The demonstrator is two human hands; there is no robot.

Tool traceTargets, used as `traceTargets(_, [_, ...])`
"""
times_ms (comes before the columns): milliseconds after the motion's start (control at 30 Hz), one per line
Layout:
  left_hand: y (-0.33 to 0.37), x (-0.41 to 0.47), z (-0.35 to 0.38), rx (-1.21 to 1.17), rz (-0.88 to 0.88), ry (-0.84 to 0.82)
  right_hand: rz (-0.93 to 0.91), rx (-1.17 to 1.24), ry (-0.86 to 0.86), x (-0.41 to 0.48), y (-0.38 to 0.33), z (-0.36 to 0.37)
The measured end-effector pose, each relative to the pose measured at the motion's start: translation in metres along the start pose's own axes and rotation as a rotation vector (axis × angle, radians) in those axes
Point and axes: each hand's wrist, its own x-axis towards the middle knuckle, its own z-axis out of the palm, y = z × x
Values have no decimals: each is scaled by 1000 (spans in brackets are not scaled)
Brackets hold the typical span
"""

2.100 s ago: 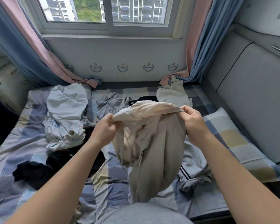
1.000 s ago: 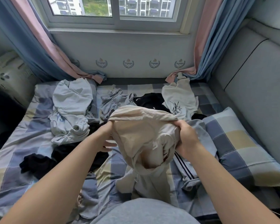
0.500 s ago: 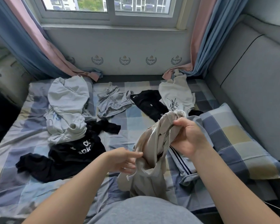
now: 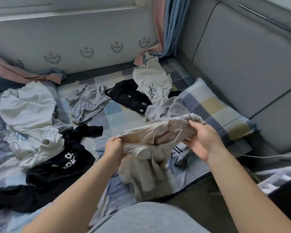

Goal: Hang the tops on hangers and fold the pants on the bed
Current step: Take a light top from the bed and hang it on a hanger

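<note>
A beige garment [image 4: 148, 158] is gripped by the left hand [image 4: 113, 147] and right hand [image 4: 202, 140]; nothing is seen folded or hung, and clothes [image 4: 28, 115] are strewn on the bed [image 4: 117, 115].

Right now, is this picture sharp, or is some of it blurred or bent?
Head view: the window sill at the top is smeared, seams of the padded wall curve from the wide lens, light is soft and even, the beige garment looks fairly sharp.

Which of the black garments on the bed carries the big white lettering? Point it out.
The black top at the near left, partly under the pale garment. The other black garment farther back shows only small white marks.
</note>
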Motion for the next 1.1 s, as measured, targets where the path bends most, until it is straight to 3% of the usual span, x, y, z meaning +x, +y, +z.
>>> traceTargets(133, [22,0,-3,64,120,7,83,-324,251,-4,49,-40])
traceTargets(233, [31,-14,0,171,184,-59,275,-80,248,-22,90,-52])
traceTargets(333, [30,-37,-4,318,158,-177,272,301,288,-44,118,-50])
traceTargets(400, [27,-50,-12,374,48,-269,231,468,350,-60,133,-46])
traceTargets(567, [0,-53,-52,650,-427,-507,163,710,466,-116,167,-34])
traceTargets(733, [-59,-65,-77,850,-626,-610,36,810,380,-198,208,-20])
traceTargets(900, [-129,-95,-91,1059,-864,-812,-98,852,466,-287,231,-11])
traceTargets(967, [-156,-116,-90,1005,-940,-899,-168,879,563,-319,242,-16])
traceTargets(1100, [-203,-163,-76,790,-895,-954,-251,878,861,-388,272,-36])
